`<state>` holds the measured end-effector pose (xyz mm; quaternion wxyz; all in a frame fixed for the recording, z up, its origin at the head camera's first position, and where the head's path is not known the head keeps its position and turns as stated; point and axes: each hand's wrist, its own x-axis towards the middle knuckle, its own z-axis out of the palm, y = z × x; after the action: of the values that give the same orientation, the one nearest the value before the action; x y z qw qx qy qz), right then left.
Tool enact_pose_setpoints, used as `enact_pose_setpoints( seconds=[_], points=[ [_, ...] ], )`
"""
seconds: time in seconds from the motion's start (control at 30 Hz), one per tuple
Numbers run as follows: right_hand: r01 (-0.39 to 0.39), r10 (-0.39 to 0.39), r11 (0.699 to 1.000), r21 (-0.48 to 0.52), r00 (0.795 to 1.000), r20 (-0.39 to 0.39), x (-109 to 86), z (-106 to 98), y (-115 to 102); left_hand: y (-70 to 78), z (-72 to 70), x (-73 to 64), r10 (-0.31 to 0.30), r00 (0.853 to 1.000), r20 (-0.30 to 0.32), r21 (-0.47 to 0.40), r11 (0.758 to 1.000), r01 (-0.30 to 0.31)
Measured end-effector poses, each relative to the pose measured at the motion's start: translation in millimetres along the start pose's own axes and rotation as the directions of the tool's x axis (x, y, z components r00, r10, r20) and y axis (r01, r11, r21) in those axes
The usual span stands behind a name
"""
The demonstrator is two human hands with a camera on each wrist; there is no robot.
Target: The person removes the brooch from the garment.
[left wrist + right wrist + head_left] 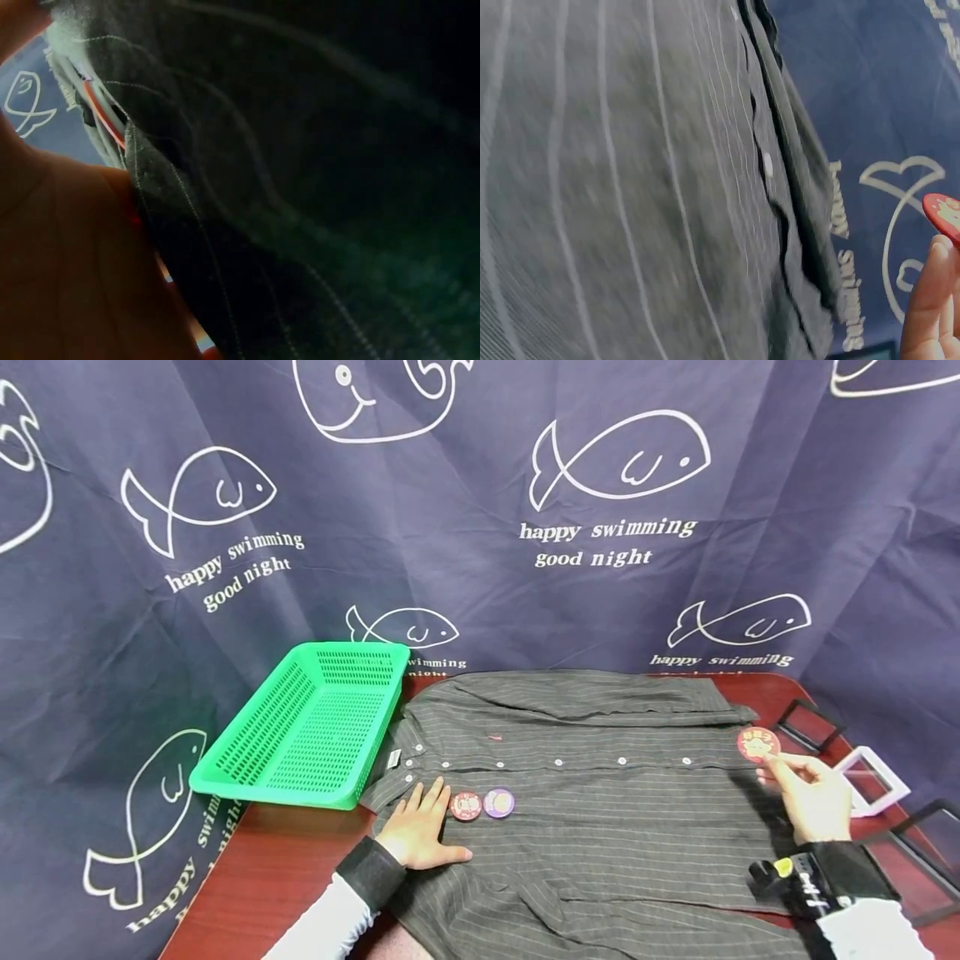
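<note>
A dark grey striped button-up shirt [600, 827] lies spread across the red-brown table. Near its collar my left hand [422, 833] rests flat on the cloth with the fingers spread. Just right of those fingers, a round red badge [466, 807] and a round purple badge [499, 803] lie side by side on the shirt. At the shirt's hem end, my right hand [810, 793] pinches another round red badge [757, 744] by its edge. That badge [945, 214] also shows at the right side of the right wrist view. Dark cloth and my palm fill most of the left wrist view.
A green plastic basket [348, 797] stands at the table's left, against the shirt collar. On the right lie a small black frame [834, 737], a white frame [892, 789] and a larger black frame [930, 906]. A blue fish-print curtain [480, 552] hangs behind the table [300, 868].
</note>
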<state>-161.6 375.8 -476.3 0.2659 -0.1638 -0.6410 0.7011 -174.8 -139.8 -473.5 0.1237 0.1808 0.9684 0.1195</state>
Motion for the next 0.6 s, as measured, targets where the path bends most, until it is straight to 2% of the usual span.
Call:
enact_pose_setpoints(
  seconds=[0.1, 0.23, 0.4, 0.6],
  points=[
    [-0.069, 0.071, 0.993, 0.094, 0.997, -0.017, 11.2, -7, 2, -0.7, -0.9, -0.1, -0.001, 1.0, 0.005, 0.007, 1.0, 0.001],
    [-0.136, 0.137, 0.972, 0.19, 0.991, 0.008, 22.3, -17, 3, -0.9, -1.5, -0.1, -0.005, 1.0, 0.006, 0.013, 1.0, 0.005],
    [-0.219, 0.217, 0.955, 0.201, 0.976, 0.029, 31.0, -24, 2, -1.3, -1.0, -0.5, -0.008, 1.0, 0.0, 0.025, 1.0, 0.008],
    [-0.321, 0.32, 0.932, 0.166, 0.947, 0.037, 40.8, -29, 2, -2.0, 1.2, -0.3, -0.001, 1.0, -0.015, 0.048, 0.999, 0.001]
  ],
)
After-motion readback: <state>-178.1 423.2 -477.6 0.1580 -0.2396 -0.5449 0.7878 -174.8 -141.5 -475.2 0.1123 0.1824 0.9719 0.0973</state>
